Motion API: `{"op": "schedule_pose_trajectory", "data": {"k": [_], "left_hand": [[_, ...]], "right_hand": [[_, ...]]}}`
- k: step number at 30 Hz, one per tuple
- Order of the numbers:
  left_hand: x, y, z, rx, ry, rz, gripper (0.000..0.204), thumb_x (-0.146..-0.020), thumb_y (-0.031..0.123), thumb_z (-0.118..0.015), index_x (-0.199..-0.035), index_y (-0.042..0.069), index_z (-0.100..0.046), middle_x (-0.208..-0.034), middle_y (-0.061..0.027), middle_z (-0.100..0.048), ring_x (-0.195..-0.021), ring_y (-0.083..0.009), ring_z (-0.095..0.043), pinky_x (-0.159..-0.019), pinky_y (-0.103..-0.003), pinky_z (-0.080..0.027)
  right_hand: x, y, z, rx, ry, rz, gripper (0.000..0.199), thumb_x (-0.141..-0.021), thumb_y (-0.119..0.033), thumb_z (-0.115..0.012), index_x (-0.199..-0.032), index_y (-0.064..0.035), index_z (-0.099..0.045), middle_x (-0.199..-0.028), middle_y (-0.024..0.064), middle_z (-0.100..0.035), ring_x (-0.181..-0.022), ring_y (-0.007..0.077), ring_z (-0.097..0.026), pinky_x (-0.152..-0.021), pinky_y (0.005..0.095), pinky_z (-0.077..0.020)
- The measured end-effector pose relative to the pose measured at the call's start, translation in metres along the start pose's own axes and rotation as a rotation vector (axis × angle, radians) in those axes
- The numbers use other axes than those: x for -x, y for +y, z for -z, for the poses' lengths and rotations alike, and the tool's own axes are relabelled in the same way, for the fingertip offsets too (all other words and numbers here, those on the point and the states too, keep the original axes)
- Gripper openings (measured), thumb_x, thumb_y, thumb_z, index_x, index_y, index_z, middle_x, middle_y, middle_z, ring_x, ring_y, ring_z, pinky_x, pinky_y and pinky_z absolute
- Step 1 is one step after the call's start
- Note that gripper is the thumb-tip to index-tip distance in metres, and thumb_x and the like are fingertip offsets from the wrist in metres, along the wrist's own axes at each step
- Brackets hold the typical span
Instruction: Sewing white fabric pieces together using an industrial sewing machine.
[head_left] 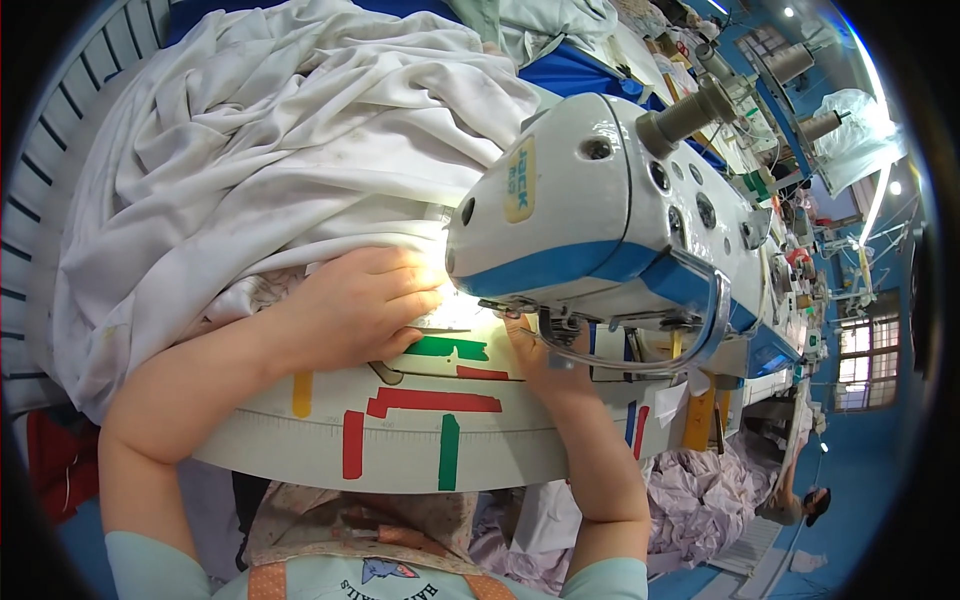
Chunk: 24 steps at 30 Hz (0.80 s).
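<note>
A large heap of white fabric (300, 130) covers the left side of the sewing table (370, 450). My left hand (365, 305) lies over the edge of this fabric, its fingers stretched toward the lit needle area and its thumb apart from them. Above that area juts the head of a white and blue sewing machine (560, 190). My right hand (540, 360) reaches up to the needle area from the right. The machine's underside and a curved metal guard (715, 320) hide part of it, so its grip does not show clearly.
Red tape (435, 400) and green tape (448, 455) mark the table near its front edge. A crumpled pale lilac cloth pile (700, 500) lies lower right. Farther right are thread cones (790, 62), more machines and another person (795, 500).
</note>
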<state>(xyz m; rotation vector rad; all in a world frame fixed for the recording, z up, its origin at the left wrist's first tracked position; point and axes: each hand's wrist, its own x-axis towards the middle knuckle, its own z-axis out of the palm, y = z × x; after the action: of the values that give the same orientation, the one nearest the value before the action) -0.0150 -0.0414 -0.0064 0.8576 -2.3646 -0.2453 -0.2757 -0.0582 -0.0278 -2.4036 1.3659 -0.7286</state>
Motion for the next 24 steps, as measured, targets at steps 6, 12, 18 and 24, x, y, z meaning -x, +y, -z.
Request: {"op": "schedule_pose_trajectory", "data": {"k": [6, 12, 18, 24], "left_hand": [[0.001, 0.001, 0.0, -0.035, -0.008, 0.018, 0.037, -0.071, 0.013, -0.067, -0.106, 0.002, -0.06, -0.107, -0.0081, -0.061, -0.106, -0.024, -0.055, -0.096, -0.036, -0.044], [0.004, -0.002, -0.003, -0.067, -0.001, 0.017, 0.037, -0.072, 0.013, -0.065, -0.107, 0.001, -0.06, -0.106, -0.0086, -0.061, -0.106, -0.0237, -0.055, -0.095, -0.036, -0.044], [0.003, -0.002, -0.004, -0.038, -0.003, 0.038, 0.038, -0.071, 0.014, -0.068, -0.107, 0.004, -0.059, -0.107, -0.0091, -0.06, -0.106, -0.0255, -0.054, -0.096, -0.038, -0.043], [0.006, -0.005, -0.008, -0.041, 0.015, 0.039, 0.039, -0.071, 0.014, -0.066, -0.107, 0.001, -0.059, -0.109, -0.0095, -0.059, -0.106, -0.0251, -0.053, -0.095, -0.037, -0.043]], "right_hand": [[-0.006, -0.009, 0.0, 0.066, 0.034, 0.005, 0.017, -0.084, -0.017, -0.066, -0.093, -0.0029, -0.066, -0.092, 0.0116, -0.067, -0.086, 0.0284, -0.063, -0.082, 0.0391, -0.0464], [-0.003, -0.007, 0.002, 0.017, -0.036, -0.019, 0.02, -0.084, -0.019, -0.065, -0.095, -0.0018, -0.066, -0.094, 0.0133, -0.066, -0.086, 0.0294, -0.061, -0.082, 0.0405, -0.046], [-0.002, -0.001, -0.003, 0.08, 0.074, 0.072, 0.027, -0.083, -0.018, -0.066, -0.105, -0.0022, -0.063, -0.1, 0.012, -0.064, -0.09, 0.0284, -0.06, -0.084, 0.0404, -0.0458], [-0.001, 0.011, -0.009, -0.008, 0.096, 0.072, 0.028, -0.082, -0.017, -0.066, -0.105, -0.0022, -0.061, -0.099, 0.0107, -0.063, -0.089, 0.0261, -0.061, -0.083, 0.0385, -0.0474]]}}
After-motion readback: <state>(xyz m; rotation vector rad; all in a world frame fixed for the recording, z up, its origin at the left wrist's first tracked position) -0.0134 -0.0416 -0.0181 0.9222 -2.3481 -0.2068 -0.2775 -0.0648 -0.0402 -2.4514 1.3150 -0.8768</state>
